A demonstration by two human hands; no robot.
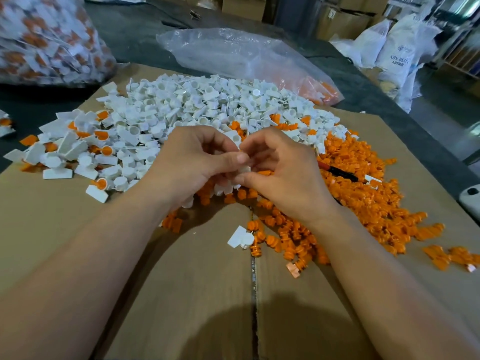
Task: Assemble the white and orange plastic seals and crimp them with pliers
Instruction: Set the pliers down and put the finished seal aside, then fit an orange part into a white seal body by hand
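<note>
Both hands meet mid-table: left hand [197,162] and right hand [280,167] pinch one small white plastic seal piece [244,169]. Loose orange plastic inserts [363,193] heaped just right.

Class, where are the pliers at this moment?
In the head view the pliers lie partly buried in the orange pieces on the right, just beyond the right hand, which is not touching them.

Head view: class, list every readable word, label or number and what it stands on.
"ABS RESI", end lost in a fold: white sack, far right.
Smaller line below it: too blurred to read.
Mark on the cardboard box: too small to read.
</note>
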